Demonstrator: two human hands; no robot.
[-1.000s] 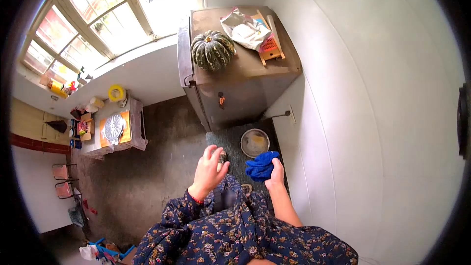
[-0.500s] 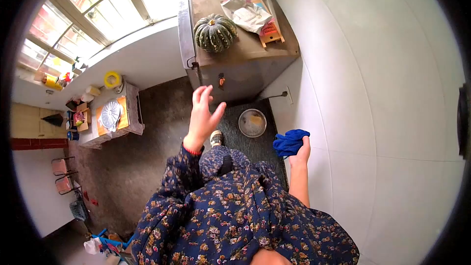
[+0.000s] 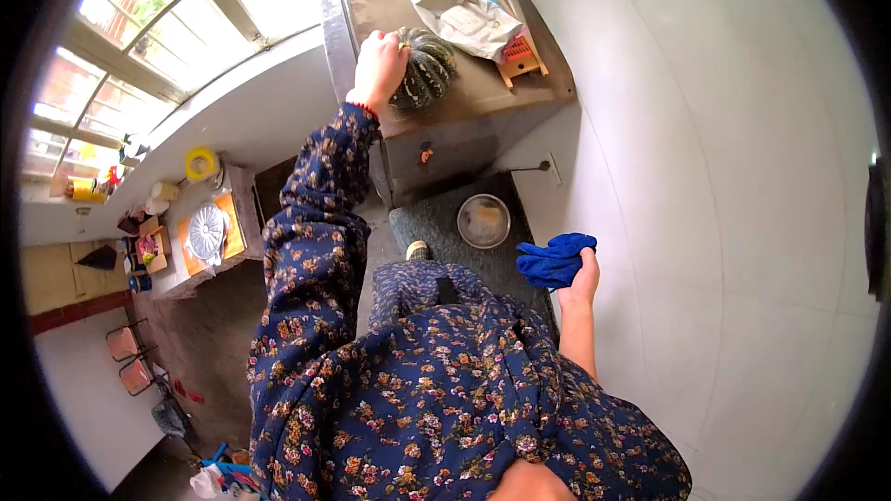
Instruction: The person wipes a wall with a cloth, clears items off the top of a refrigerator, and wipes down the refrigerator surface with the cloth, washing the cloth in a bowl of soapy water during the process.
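Note:
My left hand reaches up to the dark green, ribbed pumpkin on top of the refrigerator. Its fingers are closed at the pumpkin's stem and cover part of its left side. Off to the right, a crumpled blue cloth is held in my right hand, near the white wall. Beside the pumpkin lie a white plastic bag and a wooden grater with an orange part.
A round metal pan sits on the dark mat in front of the refrigerator. At the left, a small table bears a silvery round lid. A plug is in the wall socket.
My left hand has moved up and forward from in front of my body to the pumpkin and closed at its stem. My right hand has shifted right with the blue cloth.

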